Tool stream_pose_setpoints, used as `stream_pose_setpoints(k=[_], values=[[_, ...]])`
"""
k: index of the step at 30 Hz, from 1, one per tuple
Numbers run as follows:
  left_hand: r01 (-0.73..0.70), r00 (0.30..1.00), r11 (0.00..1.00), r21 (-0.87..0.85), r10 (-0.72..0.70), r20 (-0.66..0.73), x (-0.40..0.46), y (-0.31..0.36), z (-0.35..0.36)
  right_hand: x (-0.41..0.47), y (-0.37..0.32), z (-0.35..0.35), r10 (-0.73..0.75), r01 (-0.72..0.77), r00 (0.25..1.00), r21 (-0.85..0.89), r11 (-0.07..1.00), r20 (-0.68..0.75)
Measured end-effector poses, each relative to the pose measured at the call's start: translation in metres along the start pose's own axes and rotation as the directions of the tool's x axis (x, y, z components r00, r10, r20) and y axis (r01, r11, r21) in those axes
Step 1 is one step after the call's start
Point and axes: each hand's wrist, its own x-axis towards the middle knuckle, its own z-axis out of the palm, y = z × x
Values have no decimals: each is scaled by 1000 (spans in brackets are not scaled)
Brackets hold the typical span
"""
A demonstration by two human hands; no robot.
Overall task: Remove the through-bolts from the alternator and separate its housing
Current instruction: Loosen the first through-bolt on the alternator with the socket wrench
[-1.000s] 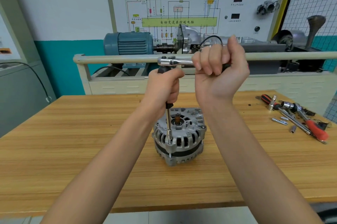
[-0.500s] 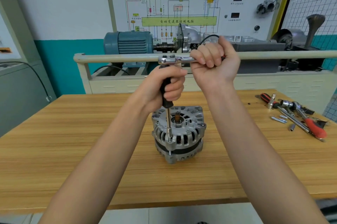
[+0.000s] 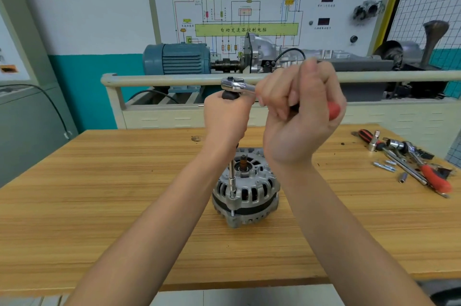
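A silver alternator (image 3: 247, 188) stands upright on the wooden table (image 3: 99, 206), shaft end up. A long extension bar (image 3: 232, 181) rises from a through-bolt at the housing's left front rim. My left hand (image 3: 225, 118) grips the black upper part of that bar. A chrome ratchet head (image 3: 234, 84) sits on top of the bar. My right hand (image 3: 299, 111) grips the ratchet's handle, whose red end (image 3: 333, 110) pokes out past my palm. The bolt head itself is hidden by the socket.
Loose tools lie at the table's right end: a red-handled ratchet (image 3: 434, 177), sockets (image 3: 395, 143), and removed bolts (image 3: 385, 166). Behind the table stands a training rig with a blue motor (image 3: 177, 58), a gearbox and a pale rail (image 3: 162, 78).
My right hand has swung the ratchet handle toward me and to the right, so its red end now shows. My left hand still holds the extension bar upright.
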Motion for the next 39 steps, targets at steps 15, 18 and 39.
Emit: stream_pose_setpoints(k=[15,18,39], values=[[204,848,976,-76,-137,512,7,5,-23,35,15,-37,667,-392,703,646,655,-249],[131,943,988,-84,-98,318,4,3,-16,23,7,-25,487,-372,846,417,829,-215],[151,887,986,-72,-103,450,3,3,-19,37,17,-42,688,-403,691,672,621,-221]])
